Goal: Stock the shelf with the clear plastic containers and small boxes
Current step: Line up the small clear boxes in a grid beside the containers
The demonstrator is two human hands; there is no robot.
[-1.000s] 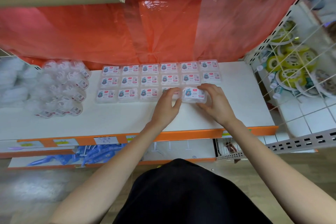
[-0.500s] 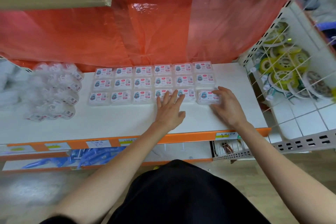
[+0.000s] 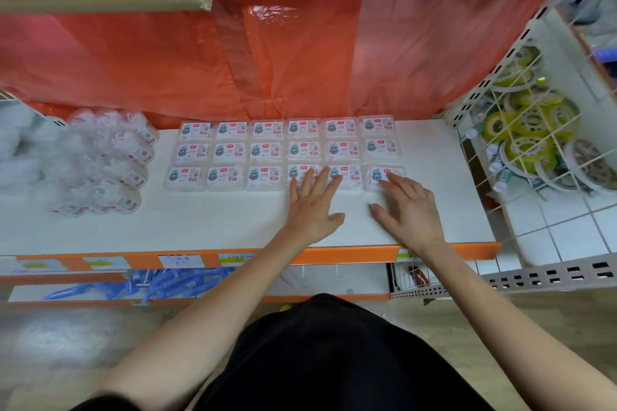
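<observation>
Clear plastic containers [image 3: 230,152], labelled, lie in three rows of six on the white shelf [image 3: 200,223]. Left hand [image 3: 312,210] and right hand [image 3: 412,213], fingers straight and spread, appear to touch the front row. Judged light, rigid and slick; best pinched by the short sides

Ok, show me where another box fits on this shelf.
Bare shelf runs along the front, between boxes and orange edge, left of the left hand. A narrower strip lies between boxes and wire rack. Crowded: the box rows behind, containers at left.
</observation>
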